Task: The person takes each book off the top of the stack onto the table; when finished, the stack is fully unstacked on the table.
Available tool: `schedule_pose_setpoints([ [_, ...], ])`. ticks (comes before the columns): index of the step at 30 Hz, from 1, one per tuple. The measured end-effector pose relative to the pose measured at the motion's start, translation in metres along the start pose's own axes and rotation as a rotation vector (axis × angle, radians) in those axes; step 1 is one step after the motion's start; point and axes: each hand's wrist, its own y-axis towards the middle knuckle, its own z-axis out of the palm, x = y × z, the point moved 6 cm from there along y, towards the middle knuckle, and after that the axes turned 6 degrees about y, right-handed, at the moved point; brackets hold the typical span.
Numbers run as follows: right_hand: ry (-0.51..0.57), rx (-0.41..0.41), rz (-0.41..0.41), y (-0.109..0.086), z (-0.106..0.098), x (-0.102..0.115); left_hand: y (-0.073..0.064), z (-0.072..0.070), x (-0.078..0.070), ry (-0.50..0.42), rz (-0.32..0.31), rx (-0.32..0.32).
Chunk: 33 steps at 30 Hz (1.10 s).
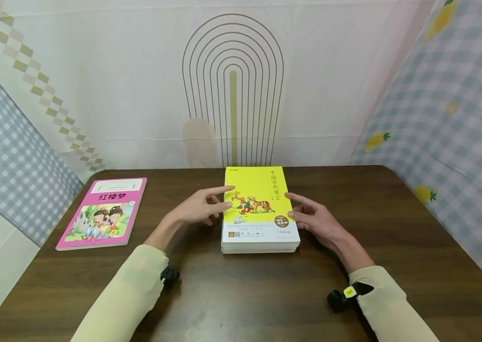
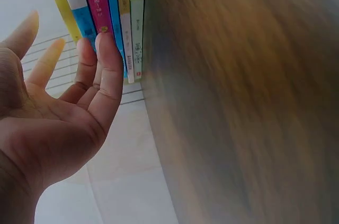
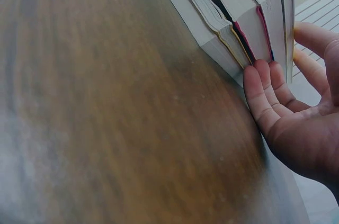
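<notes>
Hands [image 1: 195, 207] [image 1: 318, 222] touch a blocky stack of seemingly paperback books [image 1: 259, 209].

A: where's everything sitting?
B: book stack [image 1: 261, 209] is mid-bench [image 1: 241, 294], up by the far edge. Left grip [image 1: 198, 206] on its left side, right grip [image 1: 318, 221] on its right.
A: and the single book [image 1: 101, 213]?
B: same bench, left of the stack, well apart. Backdrop cloth [image 1: 138, 85] hangs behind it all.

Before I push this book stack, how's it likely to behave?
The book stack is probably heavy, being several paperbacks thick. Those separate paperbacks may slide apart, as nothing visible binds them. Lying flat, it seems unlikely to tip.
</notes>
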Motion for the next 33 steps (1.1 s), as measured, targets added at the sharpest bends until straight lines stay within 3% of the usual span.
schedule_pose_setpoints([
  [10,0.011,0.000,0.004,-0.001,0.000,-0.002,0.016,0.007,0.004,-0.004,-0.027,-0.007],
  [24,-0.016,0.013,-0.026,0.001,0.001,-0.002,0.012,0.008,0.008,-0.011,-0.030,-0.027],
  [33,-0.034,0.006,-0.029,0.001,0.001,-0.002,0.004,0.005,0.013,-0.081,-0.053,-0.037],
])
